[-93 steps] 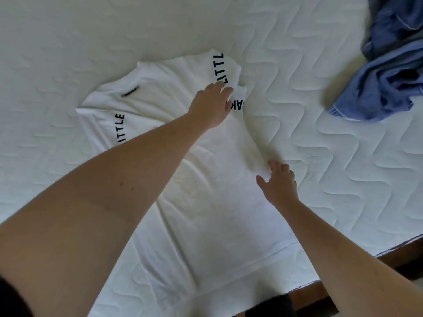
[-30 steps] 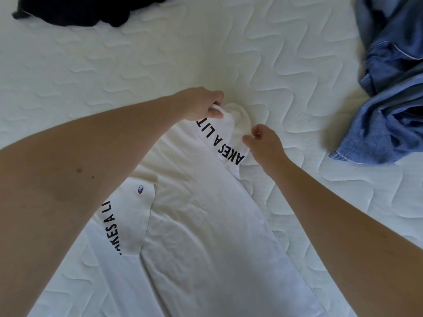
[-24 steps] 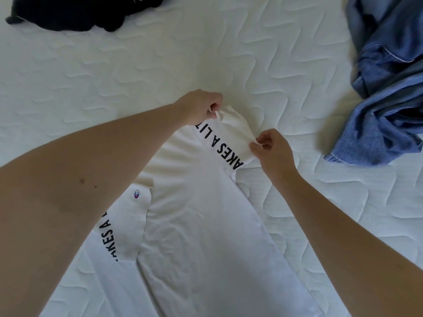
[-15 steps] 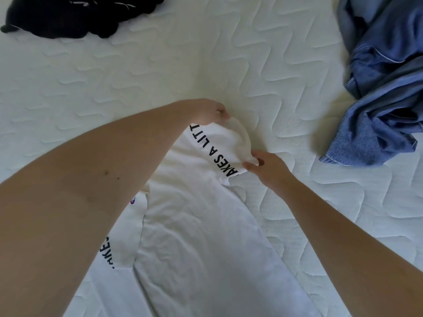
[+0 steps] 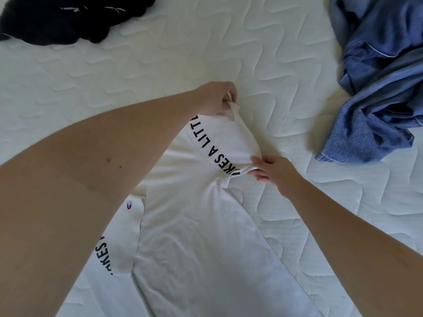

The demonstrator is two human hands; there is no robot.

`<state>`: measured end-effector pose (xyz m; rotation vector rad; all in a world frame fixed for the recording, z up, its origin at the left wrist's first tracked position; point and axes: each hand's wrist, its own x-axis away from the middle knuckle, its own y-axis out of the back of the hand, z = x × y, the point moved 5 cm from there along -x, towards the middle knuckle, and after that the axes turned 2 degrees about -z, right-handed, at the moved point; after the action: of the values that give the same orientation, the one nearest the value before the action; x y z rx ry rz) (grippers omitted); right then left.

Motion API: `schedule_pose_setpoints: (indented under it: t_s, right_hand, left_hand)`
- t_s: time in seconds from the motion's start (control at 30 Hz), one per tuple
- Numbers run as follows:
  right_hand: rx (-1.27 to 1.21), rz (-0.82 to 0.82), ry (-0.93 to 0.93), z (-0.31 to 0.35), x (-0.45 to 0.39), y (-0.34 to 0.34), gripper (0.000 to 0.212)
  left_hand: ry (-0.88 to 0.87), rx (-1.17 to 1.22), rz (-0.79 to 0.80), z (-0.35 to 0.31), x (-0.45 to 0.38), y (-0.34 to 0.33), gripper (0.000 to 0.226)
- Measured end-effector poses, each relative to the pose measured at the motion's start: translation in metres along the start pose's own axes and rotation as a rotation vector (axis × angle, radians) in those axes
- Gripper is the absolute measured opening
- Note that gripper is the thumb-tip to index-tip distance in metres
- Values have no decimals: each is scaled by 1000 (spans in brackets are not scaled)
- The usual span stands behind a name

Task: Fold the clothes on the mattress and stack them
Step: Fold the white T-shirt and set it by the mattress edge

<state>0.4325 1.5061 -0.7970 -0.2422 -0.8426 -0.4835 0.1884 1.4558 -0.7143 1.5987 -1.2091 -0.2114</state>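
Note:
A white T-shirt [image 5: 201, 236] with black lettering on its sleeves lies lengthwise on the quilted white mattress [image 5: 160, 65]. My left hand [image 5: 215, 99] pinches the far corner of the shirt's right sleeve and lifts it slightly. My right hand [image 5: 272, 170] pinches the near end of the same sleeve, by the lettering. The sleeve is stretched between both hands. The other sleeve [image 5: 119, 239], with a small logo, lies folded in over the shirt's left side, partly hidden by my left forearm.
A crumpled blue denim garment [image 5: 377, 88] lies at the right on the mattress. A black garment [image 5: 64, 17] is bunched at the top left corner.
Both hands have kept hold of the sleeve and pulled it taut; my left hand has raised its corner a little, and my right hand has shifted slightly toward me.

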Motion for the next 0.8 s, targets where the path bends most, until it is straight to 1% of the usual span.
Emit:
schedule_pose_setpoints:
  t_s: [0.07,0.13,0.23,0.3,0.33,0.37,0.4,0.47,0.5,0.53,0.57,0.6,0.67,0.7,0.73,0.8]
  right_hand:
    - [-72,-30,3,-1,-1,1,27]
    - [-100,-74,18,-1,-2,-1,25]
    - [-158,-92,36,-3,-2,0,23]
    - [-201,-67,64,-5,-1,4,30]
    - [-218,-46,73,-7,0,7,34]
    - [-216,-25,82,-8,1,9,38]
    - [-190,-5,98,-9,2,9,40]
    - [-83,-11,138,-8,3,6,38]
    - [-48,-47,144,-5,3,4,35]
    - [-35,-91,139,-3,3,1,33]
    - [7,-132,132,1,3,-2,33]
    - [97,-163,133,5,3,-6,35]
    - [314,-154,137,14,3,-16,36]
    - [355,-135,137,18,5,-21,32]
    - [360,-117,141,23,8,-26,27]
    - [373,-107,217,35,15,-33,17]
  left_hand:
    - [-66,-98,-15,-4,-3,3,27]
    - [-84,-159,-33,-4,-6,3,30]
    - [-9,-73,-76,0,-5,2,32]
    - [71,38,-167,3,-3,7,34]
    - [102,68,-203,5,-3,8,30]
    - [131,70,-202,7,-3,8,25]
    - [164,50,-158,11,-3,4,26]
    - [243,-31,3,20,3,-10,40]
    - [266,-69,68,24,7,-17,46]
    - [266,-93,95,27,10,-21,48]
    - [249,-103,96,27,12,-24,46]
    - [215,-121,90,25,12,-25,39]
    - [141,-182,102,16,13,-23,16]
    - [123,-191,104,13,15,-19,9]
    - [125,-168,106,11,17,-15,7]
    - [162,-69,100,9,25,0,14]
